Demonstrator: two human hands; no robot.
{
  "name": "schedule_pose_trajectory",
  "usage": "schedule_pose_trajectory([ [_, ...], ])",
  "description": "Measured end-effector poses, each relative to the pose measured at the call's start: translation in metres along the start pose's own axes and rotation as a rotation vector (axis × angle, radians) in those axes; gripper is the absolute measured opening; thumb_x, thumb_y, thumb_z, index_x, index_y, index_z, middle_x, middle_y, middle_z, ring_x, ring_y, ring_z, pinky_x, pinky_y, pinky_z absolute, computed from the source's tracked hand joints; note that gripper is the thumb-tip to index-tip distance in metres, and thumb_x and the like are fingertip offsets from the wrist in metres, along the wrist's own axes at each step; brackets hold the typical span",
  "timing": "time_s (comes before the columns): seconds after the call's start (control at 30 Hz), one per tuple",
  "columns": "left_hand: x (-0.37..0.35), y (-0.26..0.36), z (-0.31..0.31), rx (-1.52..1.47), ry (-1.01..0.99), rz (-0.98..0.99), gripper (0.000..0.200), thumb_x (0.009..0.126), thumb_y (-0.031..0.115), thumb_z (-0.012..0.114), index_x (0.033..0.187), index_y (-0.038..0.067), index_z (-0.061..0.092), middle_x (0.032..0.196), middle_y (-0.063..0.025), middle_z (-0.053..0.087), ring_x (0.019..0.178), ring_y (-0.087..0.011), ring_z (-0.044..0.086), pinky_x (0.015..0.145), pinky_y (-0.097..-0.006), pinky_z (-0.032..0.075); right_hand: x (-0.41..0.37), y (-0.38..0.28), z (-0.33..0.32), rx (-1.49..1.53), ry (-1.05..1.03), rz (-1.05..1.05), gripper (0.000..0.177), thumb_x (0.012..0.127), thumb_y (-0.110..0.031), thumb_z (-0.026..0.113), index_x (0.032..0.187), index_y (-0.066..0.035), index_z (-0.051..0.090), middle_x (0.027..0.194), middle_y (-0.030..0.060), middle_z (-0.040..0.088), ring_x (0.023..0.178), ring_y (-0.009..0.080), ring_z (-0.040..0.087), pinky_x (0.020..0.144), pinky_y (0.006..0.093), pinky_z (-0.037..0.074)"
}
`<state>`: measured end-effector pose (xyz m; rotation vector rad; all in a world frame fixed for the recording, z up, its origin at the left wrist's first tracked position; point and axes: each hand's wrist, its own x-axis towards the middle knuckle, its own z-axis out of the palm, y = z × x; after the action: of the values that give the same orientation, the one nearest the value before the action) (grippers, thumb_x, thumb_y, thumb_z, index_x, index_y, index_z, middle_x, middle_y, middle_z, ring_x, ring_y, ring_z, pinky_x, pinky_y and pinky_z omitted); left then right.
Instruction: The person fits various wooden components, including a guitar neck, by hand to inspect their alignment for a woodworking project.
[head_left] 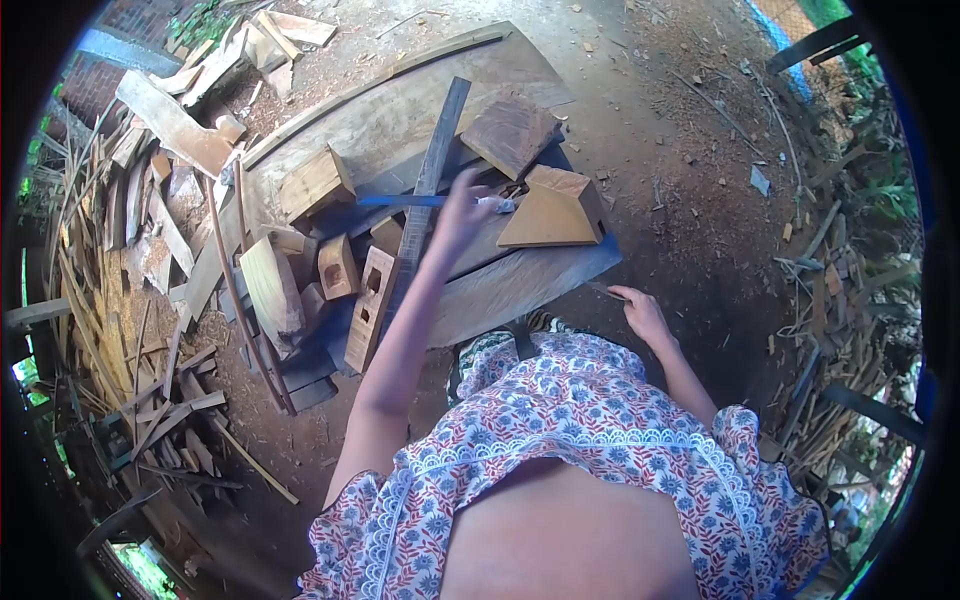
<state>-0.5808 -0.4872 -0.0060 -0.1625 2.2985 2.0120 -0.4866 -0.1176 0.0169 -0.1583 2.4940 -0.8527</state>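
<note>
My left hand (465, 208) is stretched out over the work table, its fingers blurred. A blue bar (395, 200) runs up to it from the left, and a small whitish thing (497, 204) shows at its fingertips. Just right of it stands a slant-sided wooden block (553, 215), with a darker block (512, 133) beyond. A long grey batten (437, 140) lies under the left arm. Low at the table's near right corner, my right hand (645, 314) is closed on a thin strip (606, 291), mostly hidden by the fingers.
Left on the table are a mortised wooden piece (371, 305), a holed block (338, 267), a pale rounded block (271, 290) and another block (318, 186). Scrap wood is heaped along the left (130, 230) and right (835, 290). Chips litter the dirt floor (690, 200).
</note>
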Motion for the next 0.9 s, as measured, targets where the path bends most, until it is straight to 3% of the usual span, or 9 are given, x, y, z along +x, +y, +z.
schedule_pose_trajectory([
  [0.03, 0.0, 0.044, 0.026, 0.189, -0.212, 0.05, 0.078, 0.08, 0.018, 0.072, 0.141, 0.002, 0.026, 0.133, -0.0238, 0.048, 0.118, -0.0311, 0.053, 0.093, -0.0442, 0.045, 0.005, 0.004, -0.006, -0.003, 0.022, -0.031, 0.042, 0.08, 0.004, 0.044, 0.117, -0.007, 0.061, 0.116, 0.0165, 0.062, 0.11, 0.033, 0.058, 0.095, 0.04, 0.045],
  [0.1, 0.029, 0.024, 0.079, 0.639, -0.224, 0.456, 0.085, 0.075, 0.02, 0.076, 0.142, 0.007, 0.027, 0.138, -0.0212, 0.041, 0.125, -0.0348, 0.044, 0.098, -0.0454, 0.041, 0.005, 0.006, -0.02, 0.013, 0.069, -0.046, 0.042, 0.079, 0.004, 0.044, 0.116, -0.007, 0.061, 0.115, 0.0175, 0.063, 0.11, 0.0324, 0.058, 0.094, 0.0393, 0.045],
  [0.2, 0.067, 0.037, 0.116, 1.071, -0.467, 0.424, 0.089, 0.07, 0.022, 0.078, 0.143, 0.012, 0.028, 0.14, -0.0151, 0.037, 0.126, -0.0359, 0.041, 0.1, -0.0452, 0.038, -0.003, 0.015, -0.033, -0.003, 0.153, -0.01, 0.042, 0.08, 0.003, 0.043, 0.117, -0.007, 0.061, 0.114, 0.0173, 0.063, 0.109, 0.0327, 0.059, 0.093, 0.0394, 0.046],
  [0.37, 0.096, 0.024, 0.111, 0.948, -0.618, 0.508, 0.063, 0.065, 0.028, 0.081, 0.117, 0.009, 0.051, 0.112, -0.0107, 0.06, 0.11, -0.0286, 0.056, 0.089, -0.0441, 0.044, -0.033, 0.056, -0.022, 0.003, 0.193, 0.145, 0.043, 0.081, 0.001, 0.043, 0.118, -0.013, 0.061, 0.114, 0.017, 0.062, 0.106, 0.0346, 0.059, 0.09, 0.0428, 0.047],
  [0.5, 0.066, 0.032, 0.084, 0.716, -0.44, 0.431, 0.059, 0.065, 0.028, 0.081, 0.113, 0.007, 0.053, 0.103, -0.0132, 0.061, 0.099, -0.035, 0.059, 0.083, -0.042, 0.047, -0.038, 0.075, -0.01, 0.043, 0.21, 0.138, 0.042, 0.082, -0.001, 0.044, 0.118, -0.012, 0.062, 0.111, 0.0176, 0.064, 0.105, 0.0338, 0.061, 0.09, 0.041, 0.047],
  [0.6, 0.031, 0.051, 0.055, 0.614, -0.243, 0.129, 0.054, 0.067, 0.029, 0.08, 0.109, 0.005, 0.056, 0.096, -0.0144, 0.063, 0.093, -0.0331, 0.062, 0.079, -0.0406, 0.048, -0.026, 0.068, -0.013, 0.045, 0.174, 0.118, 0.042, 0.081, -0.001, 0.044, 0.117, -0.012, 0.063, 0.111, 0.0174, 0.064, 0.104, 0.0333, 0.061, 0.09, 0.0408, 0.047],
  [0.67, 0.005, 0.047, 0.032, 0.295, 0.077, -0.012, 0.05, 0.071, 0.035, 0.077, 0.103, 0.001, 0.058, 0.091, -0.0162, 0.065, 0.087, -0.0291, 0.064, 0.077, -0.0376, 0.049, -0.009, 0.056, -0.021, 0.037, 0.158, 0.078, 0.042, 0.081, -0.001, 0.044, 0.117, -0.012, 0.063, 0.111, 0.0172, 0.064, 0.104, 0.0332, 0.061, 0.09, 0.0407, 0.047],
  [0.77, -0.042, 0.056, 0.006, 0.28, 0.472, -0.178, 0.054, 0.075, 0.042, 0.074, 0.1, -0.003, 0.058, 0.091, -0.0167, 0.066, 0.087, -0.0237, 0.064, 0.078, -0.0358, 0.049, 0.023, 0.05, -0.026, -0.001, 0.179, -0.064, 0.041, 0.082, -0.001, 0.044, 0.117, -0.011, 0.062, 0.109, 0.0165, 0.065, 0.103, 0.0326, 0.062, 0.087, 0.0394, 0.048],
  [0.9, -0.107, 0.034, -0.027, 0.041, 0.79, -0.375, 0.057, 0.077, 0.045, 0.072, 0.098, -0.005, 0.058, 0.088, -0.0167, 0.065, 0.084, -0.0229, 0.062, 0.077, -0.0345, 0.048, 0.06, 0.016, -0.03, 0.011, 0.066, -0.12, 0.043, 0.081, 0.003, 0.044, 0.118, -0.011, 0.062, 0.113, 0.0152, 0.064, 0.108, 0.028, 0.061, 0.09, 0.0337, 0.047],
])
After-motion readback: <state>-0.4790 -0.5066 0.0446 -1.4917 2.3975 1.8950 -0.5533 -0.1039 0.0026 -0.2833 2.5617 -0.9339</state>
